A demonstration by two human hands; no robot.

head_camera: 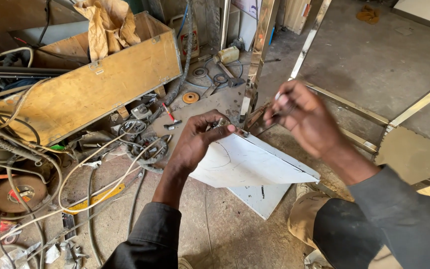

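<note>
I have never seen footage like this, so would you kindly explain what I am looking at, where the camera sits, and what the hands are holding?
This is one picture from a camera worn on a person's head, looking down at their own two bare hands; there is no machine. The left hand grips the top corner of a white sheet that leans over the concrete floor. The right hand is raised beside a shiny metal frame and pinches something small, too blurred to name. To the left lie a wooden crate, tangled cables, a small hammer and a grinding disc.
</note>
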